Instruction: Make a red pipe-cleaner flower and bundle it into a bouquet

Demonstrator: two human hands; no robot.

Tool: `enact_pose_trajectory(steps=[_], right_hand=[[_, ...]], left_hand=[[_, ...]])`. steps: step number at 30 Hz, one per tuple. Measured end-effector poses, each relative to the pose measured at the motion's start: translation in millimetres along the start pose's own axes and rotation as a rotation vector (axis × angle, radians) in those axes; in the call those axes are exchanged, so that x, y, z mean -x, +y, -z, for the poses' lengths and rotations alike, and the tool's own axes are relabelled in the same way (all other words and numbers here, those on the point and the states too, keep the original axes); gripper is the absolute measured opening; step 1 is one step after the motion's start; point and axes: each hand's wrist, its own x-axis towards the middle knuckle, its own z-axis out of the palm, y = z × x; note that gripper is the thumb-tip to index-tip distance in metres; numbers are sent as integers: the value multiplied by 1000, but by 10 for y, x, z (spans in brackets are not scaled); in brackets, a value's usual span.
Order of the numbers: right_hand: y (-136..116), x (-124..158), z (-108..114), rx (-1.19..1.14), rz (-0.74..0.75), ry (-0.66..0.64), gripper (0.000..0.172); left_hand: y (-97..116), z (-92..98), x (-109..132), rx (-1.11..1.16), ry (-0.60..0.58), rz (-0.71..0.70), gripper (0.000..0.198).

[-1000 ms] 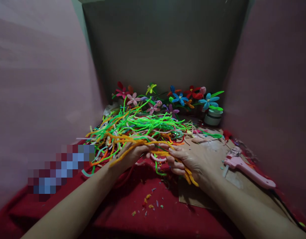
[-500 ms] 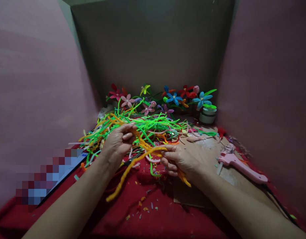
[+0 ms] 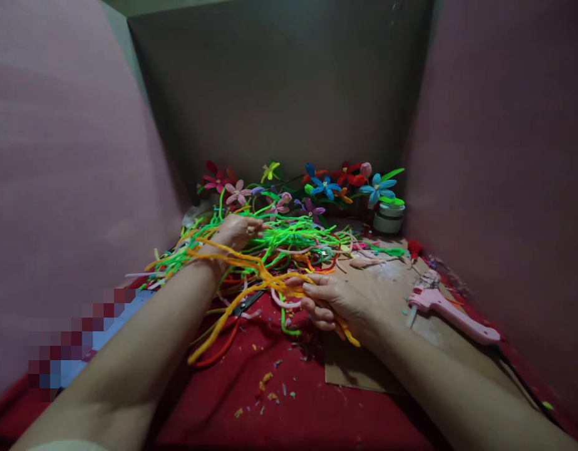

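Observation:
My right hand point(image 3: 333, 300) is closed around a loose bundle of orange pipe cleaners point(image 3: 265, 270). Their long ends fan out leftward, some crossing my left wrist, while short ends poke out below the right palm. Over the heap of bright green pipe cleaners point(image 3: 295, 237), my left hand point(image 3: 239, 230) has its fingers drawn together among the strands. What they pinch, if anything, is hidden. Dark-handled scissors point(image 3: 248, 304) lie partly under the orange strands on the red cloth point(image 3: 289, 419).
Pipe-cleaner flowers point(image 3: 325, 186) line the back wall beside a white jar point(image 3: 389, 219). On the right, a pink glue gun point(image 3: 458, 316) lies on a cardboard sheet point(image 3: 364, 371). A flat, partly blurred device point(image 3: 122, 319) is at left. Fuzzy scraps point(image 3: 267, 379) dot the cloth.
My left hand has let go of the orange pipe cleaners and moved forward and right over the green heap. The right hand keeps its hold, almost in place. The view has shifted slightly.

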Motion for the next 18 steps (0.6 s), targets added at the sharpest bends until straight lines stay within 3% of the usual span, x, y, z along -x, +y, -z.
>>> enact_pose_trajectory(steps=[4, 7, 9, 13, 15, 16, 18], right_hand=[[14, -25, -43, 79, -40, 150, 24], [10, -26, -112, 290, -37, 274, 28], [-13, -14, -156, 522, 81, 375, 25], [-82, 28, -195, 962, 465, 554, 20], [-103, 45, -203, 973, 576, 577, 21], [-107, 51, -210, 928, 595, 558, 24], [-107, 57, -228, 796, 559, 492, 30]], left_hand=[[-107, 242, 99, -272, 56, -35, 31], [-88, 462, 254, -378, 92, -80, 28], [-25, 557, 380, -460, 72, -159, 23], [203, 563, 696, -530, 264, -362, 15], [283, 468, 888, -566, 216, -431, 17], [294, 402, 984, -572, 123, -446, 17], [252, 253, 1153, -601, -227, -376, 23]])
